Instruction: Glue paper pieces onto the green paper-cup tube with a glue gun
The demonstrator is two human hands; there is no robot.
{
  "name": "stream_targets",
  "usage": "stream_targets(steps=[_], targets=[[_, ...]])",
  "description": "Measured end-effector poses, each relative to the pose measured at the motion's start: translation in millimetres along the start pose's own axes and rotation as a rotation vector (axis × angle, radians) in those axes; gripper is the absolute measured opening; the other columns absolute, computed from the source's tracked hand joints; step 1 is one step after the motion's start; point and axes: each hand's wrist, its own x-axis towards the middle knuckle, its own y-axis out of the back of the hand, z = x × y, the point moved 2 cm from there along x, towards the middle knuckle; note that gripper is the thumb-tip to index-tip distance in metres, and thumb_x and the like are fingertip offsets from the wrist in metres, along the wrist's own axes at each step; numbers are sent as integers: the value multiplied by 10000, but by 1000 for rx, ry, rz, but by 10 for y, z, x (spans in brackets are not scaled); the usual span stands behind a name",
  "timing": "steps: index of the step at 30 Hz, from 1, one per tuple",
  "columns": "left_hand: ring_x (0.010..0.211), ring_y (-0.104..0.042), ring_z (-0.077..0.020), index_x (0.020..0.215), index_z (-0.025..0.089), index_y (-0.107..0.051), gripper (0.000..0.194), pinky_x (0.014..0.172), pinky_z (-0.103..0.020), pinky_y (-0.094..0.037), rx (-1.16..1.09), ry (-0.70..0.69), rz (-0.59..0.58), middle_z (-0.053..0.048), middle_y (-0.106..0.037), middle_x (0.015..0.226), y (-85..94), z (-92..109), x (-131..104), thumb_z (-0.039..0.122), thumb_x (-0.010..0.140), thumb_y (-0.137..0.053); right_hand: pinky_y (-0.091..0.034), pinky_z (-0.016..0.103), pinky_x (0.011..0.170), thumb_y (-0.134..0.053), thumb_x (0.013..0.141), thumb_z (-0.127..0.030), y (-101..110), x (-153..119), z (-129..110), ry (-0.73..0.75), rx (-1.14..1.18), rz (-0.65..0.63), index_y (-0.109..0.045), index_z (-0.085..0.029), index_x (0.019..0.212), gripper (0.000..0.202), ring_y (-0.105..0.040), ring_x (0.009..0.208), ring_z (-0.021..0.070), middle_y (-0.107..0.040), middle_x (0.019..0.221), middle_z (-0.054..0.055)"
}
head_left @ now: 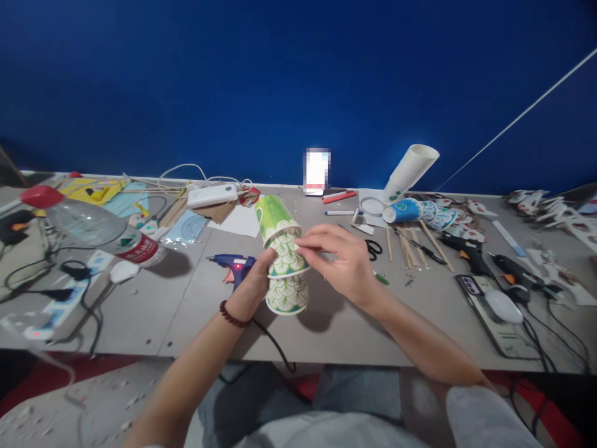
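Observation:
Several green and white patterned paper cups [285, 254] are joined in a column above the table, the top one bright green and tilted to the left. My left hand [254, 280] is wrapped round the left side of the column. At its right side, my right hand [338, 258] has thumb and forefinger pinched together by the middle cup; whatever lies between them is too small to make out. Just left of my left hand, a blue glue gun [237, 264] with a small red light lies on the table.
A plastic bottle [109, 230] with a red cap and a power strip [74, 298] are at left. Behind stand a lit phone [316, 171] and a tall cup stack [410, 171]. Blue patterned cups [405, 211], sticks, black scissors [374, 250], glue guns and another phone [494, 323] lie at right.

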Motion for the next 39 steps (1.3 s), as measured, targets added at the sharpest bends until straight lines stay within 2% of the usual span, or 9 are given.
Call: stream_targets(steps=[12, 24, 28, 32, 35, 39], targets=[[1109, -633, -320, 1062, 177, -673, 551, 974, -420, -501, -16, 12, 29, -74, -734, 1029, 2, -8, -15, 561, 670, -732, -582, 282, 724, -637, 863, -150, -10, 1, 19, -8, -2, 4, -749, -239, 936, 161, -673, 815, 148, -710, 931, 35], [1093, -642, -302, 1150, 188, -644, 565, 948, -400, -513, 29, -36, 11, -76, -723, 1076, -73, 46, -38, 537, 711, -711, -598, 297, 714, -621, 869, -174, -16, 10, 36, -65, 53, -7, -745, -245, 924, 153, -671, 826, 153, -710, 935, 35], [1094, -643, -297, 1156, 202, -643, 594, 957, -402, -507, 12, -43, 37, -74, -712, 1125, -59, 43, -15, 562, 690, -723, -612, 317, 730, -651, 845, -233, -30, 19, 62, -224, 191, -42, -711, -243, 984, 152, -663, 876, 167, -701, 964, 35], [1103, -640, -306, 1077, 199, -664, 568, 972, -416, -500, -8, -56, 118, -66, -728, 1065, 6, 28, 64, 587, 668, -734, -582, 402, 864, -677, 821, -314, -24, 19, 135, -415, 325, -77, -619, -251, 1124, 315, -634, 1017, 206, -660, 1063, 56], [1129, -624, -329, 1004, 191, -671, 570, 973, -441, -500, -20, -50, 155, -76, -736, 1007, 38, 15, 148, 648, 666, -707, -547, 433, 914, -679, 812, -375, -11, 19, 202, -503, 298, -137, -550, -243, 1176, 408, -597, 1086, 225, -620, 1111, 80], [1173, -596, -321, 1163, 213, -616, 697, 977, -431, -492, -44, -95, 160, -90, -704, 1116, 6, 27, 226, 679, 654, -711, -545, 436, 890, -727, 751, -451, -65, -5, 313, -643, 235, -238, -489, -221, 1225, 578, -616, 997, 220, -597, 1096, 94]])
